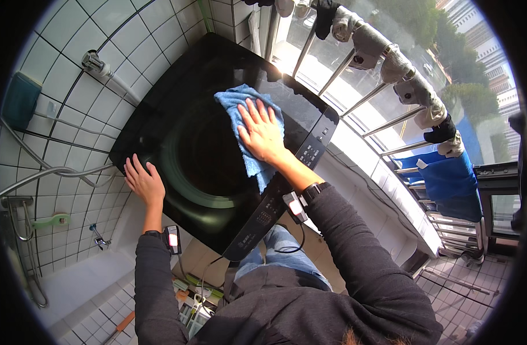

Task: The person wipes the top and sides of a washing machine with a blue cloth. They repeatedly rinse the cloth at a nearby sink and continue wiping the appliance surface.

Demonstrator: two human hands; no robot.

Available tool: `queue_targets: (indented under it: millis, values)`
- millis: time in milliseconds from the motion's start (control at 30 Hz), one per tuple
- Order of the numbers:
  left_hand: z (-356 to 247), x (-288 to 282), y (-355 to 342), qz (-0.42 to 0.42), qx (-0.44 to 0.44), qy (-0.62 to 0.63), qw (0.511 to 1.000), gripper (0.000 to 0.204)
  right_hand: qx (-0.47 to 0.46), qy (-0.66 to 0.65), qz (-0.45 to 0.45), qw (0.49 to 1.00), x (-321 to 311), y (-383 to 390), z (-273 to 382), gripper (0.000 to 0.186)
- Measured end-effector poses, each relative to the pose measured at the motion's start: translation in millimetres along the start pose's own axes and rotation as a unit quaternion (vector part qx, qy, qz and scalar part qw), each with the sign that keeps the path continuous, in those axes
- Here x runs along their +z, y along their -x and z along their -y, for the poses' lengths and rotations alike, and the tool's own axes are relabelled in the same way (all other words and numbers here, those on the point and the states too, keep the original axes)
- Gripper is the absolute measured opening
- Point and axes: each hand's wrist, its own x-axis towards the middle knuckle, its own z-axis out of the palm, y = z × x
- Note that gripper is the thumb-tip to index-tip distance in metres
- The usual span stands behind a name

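Observation:
A black top-loading washing machine (183,86) with a round dark window in its lid stands before me. On the lid's right part lies a blue cloth (253,167), rumpled, one corner hanging toward the control panel. My right hand (259,131) presses flat on this cloth, fingers stretched out and not gripped round it. At the lid's left edge my left hand (145,183) rests with fingers apart and nothing in it. Buttons line the control panel (263,215) along the near right edge.
Tap and pipe (102,66) stick out of the tiled wall at left, with grey hoses (62,171) below. Window bars (364,100) on the right carry socks (396,63) and a blue cloth item (447,178). A white basin (96,276) stands at lower left.

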Motion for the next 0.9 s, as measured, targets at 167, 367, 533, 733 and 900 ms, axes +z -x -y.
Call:
queue_targets:
  millis: [167, 367, 533, 733, 900]
  values:
    - [-1, -1, -1, 0.004, -0.006, 0.001, 1.000, 0.050, 0.207, 0.072, -0.002, 0.976, -27, -18, -141, 0.059]
    - [-2, -4, -2, 0.011, -0.008, 0.000, 1.000, 0.050, 0.231, 0.072, 0.026, 0.970, -50, 32, -166, 0.060]
    - [2, 7, -3, 0.008, -0.006, 0.003, 1.000, 0.052, 0.201, 0.064, 0.051, 0.976, -56, 71, -129, 0.062]
    - [3, 8, -7, 0.028, 0.002, 0.019, 0.999, 0.055, 0.120, 0.066, 0.062, 0.989, -49, 123, -42, 0.061]
    - [4, -32, 44, 0.002, 0.094, 0.183, 0.979, 0.052, 0.050, 0.039, 0.068, 0.996, -43, 172, 54, 0.061]
